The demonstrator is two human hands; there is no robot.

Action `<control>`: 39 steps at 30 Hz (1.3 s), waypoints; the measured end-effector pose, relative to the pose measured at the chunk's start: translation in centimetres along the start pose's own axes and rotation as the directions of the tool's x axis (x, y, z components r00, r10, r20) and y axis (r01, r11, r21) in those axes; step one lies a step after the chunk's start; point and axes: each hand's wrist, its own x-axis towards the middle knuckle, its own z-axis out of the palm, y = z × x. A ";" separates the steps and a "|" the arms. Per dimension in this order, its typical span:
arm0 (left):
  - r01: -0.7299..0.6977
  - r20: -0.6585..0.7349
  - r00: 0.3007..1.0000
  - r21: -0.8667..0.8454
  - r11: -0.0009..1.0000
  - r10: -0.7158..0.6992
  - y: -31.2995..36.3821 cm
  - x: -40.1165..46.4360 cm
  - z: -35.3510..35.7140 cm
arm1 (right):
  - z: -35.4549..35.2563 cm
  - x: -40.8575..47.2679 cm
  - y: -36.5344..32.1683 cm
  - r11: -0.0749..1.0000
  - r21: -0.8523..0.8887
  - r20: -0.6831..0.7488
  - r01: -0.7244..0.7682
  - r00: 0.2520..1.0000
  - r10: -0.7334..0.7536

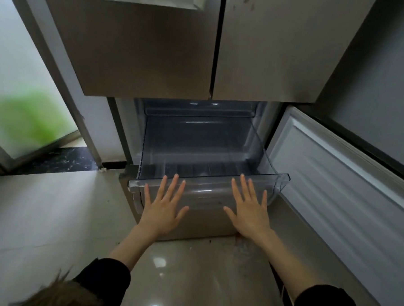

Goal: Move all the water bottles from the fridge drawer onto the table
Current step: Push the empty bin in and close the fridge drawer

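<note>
A clear plastic fridge drawer (255, 146) is pulled out from the bottom of the fridge, and I see no water bottles inside it. My left hand (163, 204) lies flat with spread fingers against the left part of the drawer's front panel (205, 195). My right hand (249, 206) is spread the same way on the right part of that panel. Neither hand holds anything. No table is in view.
The lower fridge door (335, 183) stands swung open to the right of the drawer. The two upper fridge doors (155, 45) are closed above. A frosted glass door (24, 85) is at the left. Glossy floor tiles (52, 215) lie below.
</note>
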 end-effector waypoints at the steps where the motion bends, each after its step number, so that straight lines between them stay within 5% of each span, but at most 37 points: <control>1: 0.014 -0.007 1.000 0.009 1.000 -0.014 0.0 0.2 0.4 | 0.3 0.4 0.7 1.000 0.001 0.005 0.022 1.000 -0.022; 9: 0.035 -0.076 0.997 0.094 0.995 -0.028 0.4 1.0 1.2 | 2.2 2.4 2.7 0.991 -0.043 -0.167 0.128 0.977 -0.133; 23: 0.078 -0.051 0.996 0.160 0.984 -0.071 -2.8 11.1 -0.6 | 0.5 12.9 3.9 0.962 0.035 -0.084 0.272 0.960 -0.268; 26: 0.117 -0.041 0.993 0.133 0.984 -0.112 -3.7 14.9 -1.8 | -0.3 17.2 4.2 0.950 -0.074 -0.101 0.303 0.946 -0.310; 31: 0.170 -0.107 0.982 0.120 0.978 -0.158 -3.9 20.3 -3.0 | -0.9 22.7 2.2 0.970 -0.231 -0.136 0.080 0.984 -0.114; 34: 0.226 -0.245 0.946 0.020 0.974 -0.214 -3.1 20.7 -1.6 | 0.0 23.6 0.7 0.992 -0.122 -0.201 -0.030 0.980 0.005; 39: 0.198 -0.240 0.951 -0.008 0.980 -0.195 -3.5 20.5 1.2 | 1.6 23.9 0.0 0.999 0.033 -0.191 0.020 0.982 -0.014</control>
